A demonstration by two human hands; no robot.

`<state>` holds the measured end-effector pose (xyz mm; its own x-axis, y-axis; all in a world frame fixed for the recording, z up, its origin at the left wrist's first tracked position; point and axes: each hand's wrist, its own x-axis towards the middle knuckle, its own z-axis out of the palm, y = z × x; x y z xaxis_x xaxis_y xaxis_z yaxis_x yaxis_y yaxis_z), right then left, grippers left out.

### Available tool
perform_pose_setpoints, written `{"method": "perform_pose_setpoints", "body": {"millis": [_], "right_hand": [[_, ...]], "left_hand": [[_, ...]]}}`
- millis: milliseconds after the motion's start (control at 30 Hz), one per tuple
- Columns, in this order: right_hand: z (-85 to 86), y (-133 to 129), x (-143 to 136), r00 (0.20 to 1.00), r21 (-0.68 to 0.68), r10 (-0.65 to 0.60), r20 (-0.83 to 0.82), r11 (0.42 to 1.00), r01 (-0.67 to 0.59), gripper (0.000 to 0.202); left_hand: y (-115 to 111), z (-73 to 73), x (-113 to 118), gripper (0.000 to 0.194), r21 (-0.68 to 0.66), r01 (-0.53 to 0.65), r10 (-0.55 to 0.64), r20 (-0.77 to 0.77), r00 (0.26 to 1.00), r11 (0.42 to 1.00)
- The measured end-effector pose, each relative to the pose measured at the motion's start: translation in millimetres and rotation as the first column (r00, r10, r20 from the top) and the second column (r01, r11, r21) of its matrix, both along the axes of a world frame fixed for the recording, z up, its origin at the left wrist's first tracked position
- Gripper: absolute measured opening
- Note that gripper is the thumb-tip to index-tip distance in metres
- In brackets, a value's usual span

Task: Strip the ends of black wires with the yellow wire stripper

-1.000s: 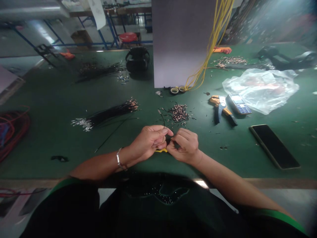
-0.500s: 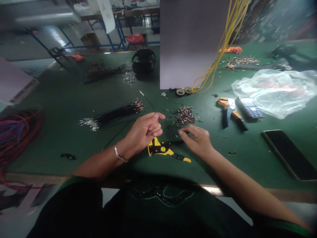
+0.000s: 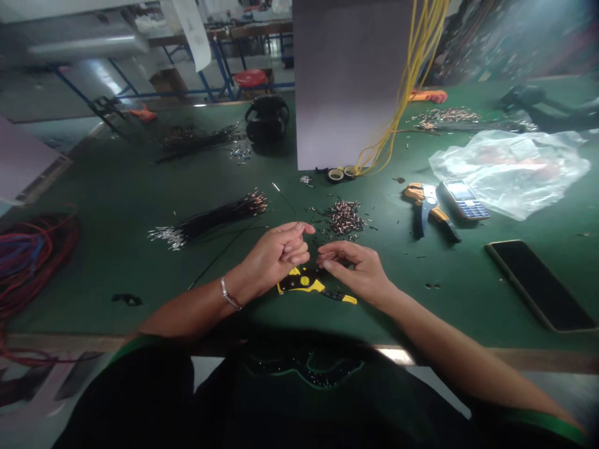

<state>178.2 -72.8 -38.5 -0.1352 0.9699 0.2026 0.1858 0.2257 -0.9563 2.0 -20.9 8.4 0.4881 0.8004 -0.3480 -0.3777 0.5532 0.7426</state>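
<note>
As the left hand [image 3: 283, 248] pinches a black wire [image 3: 283, 196], likely for steadiness, wire strippers [image 3: 302, 285] lie at that hand's five o'clock; whether the right hand [image 3: 358, 267] grasps anything is unclear.

A thin black wire [image 3: 286, 200] is jutting from the pinch of the left hand [image 3: 283, 251], slanting away and leftward to a pale, metallic-looking tip, its lower end disappearing among the fingers. A yellow-and-black plier-type tool [image 3: 303, 283] is lying below the hands, head leftward, one yellow-tipped handle pointing right; the right hand [image 3: 356, 267] is partly covering the other handle, so contact there is remaining uncertain.
</note>
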Motion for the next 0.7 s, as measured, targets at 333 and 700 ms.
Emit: {"method": "perform_pose_setpoints", "body": {"millis": [333, 700], "right_hand": [[4.2, -0.6, -1.5, 0.996, 0.064, 0.001, 0.090, 0.998, -0.006, 0.013], [-3.6, 0.8, -2.3, 0.933, 0.415, -0.100, 0.345, 0.908, -0.056, 0.013]], "left_hand": [[-3.8, -3.6, 2.3, 0.014, -0.016, 0.039, -0.039, 0.003, 0.999, 0.999], [-8.7, -1.6, 4.8, 0.016, -0.001, 0.075, -0.075, 0.005, 0.997, 0.997]]}}
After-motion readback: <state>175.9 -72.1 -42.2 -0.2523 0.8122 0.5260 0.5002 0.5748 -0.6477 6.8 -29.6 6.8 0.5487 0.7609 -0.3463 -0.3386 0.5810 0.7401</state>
